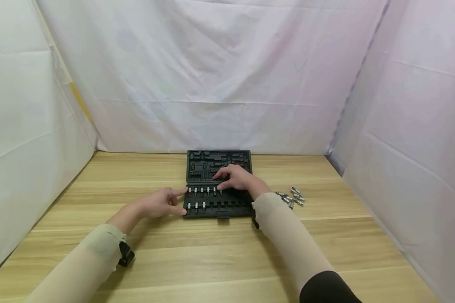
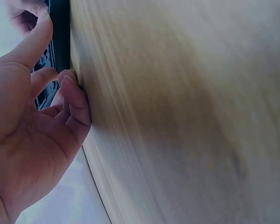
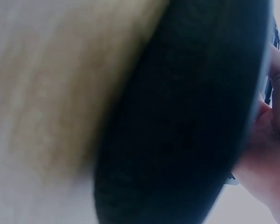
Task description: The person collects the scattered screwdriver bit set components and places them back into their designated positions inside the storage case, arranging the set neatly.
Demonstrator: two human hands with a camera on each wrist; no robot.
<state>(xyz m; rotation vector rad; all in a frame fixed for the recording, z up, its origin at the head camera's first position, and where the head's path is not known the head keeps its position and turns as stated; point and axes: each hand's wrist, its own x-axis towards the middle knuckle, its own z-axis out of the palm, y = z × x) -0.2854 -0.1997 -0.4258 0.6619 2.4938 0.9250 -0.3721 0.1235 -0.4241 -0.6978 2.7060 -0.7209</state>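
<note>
A black plastic socket case [image 1: 233, 210] lies unfolded on the table, with bit sockets standing in two rows of its near half. My left hand [image 1: 160, 203] is at its left edge, index finger and thumb stretched out to touch the rim; in the left wrist view the other fingers are curled beside the case. Over the back row, my right hand [image 1: 235, 177] has its thumb tip right at the last bit socket [image 1: 220, 192], its index finger raised apart from the thumb. The front row holds three bit sockets [image 1: 196, 207] at the left, followed by bare slots.
Several loose bit sockets [image 1: 291, 198] lie in a pile on the wooden table [image 1: 197, 261], right of the case. The moulded lid [image 1: 197, 166] lies back toward the white curtain [image 1: 220, 84]. The right wrist view is mostly blocked by the dark case wall [image 3: 177, 112].
</note>
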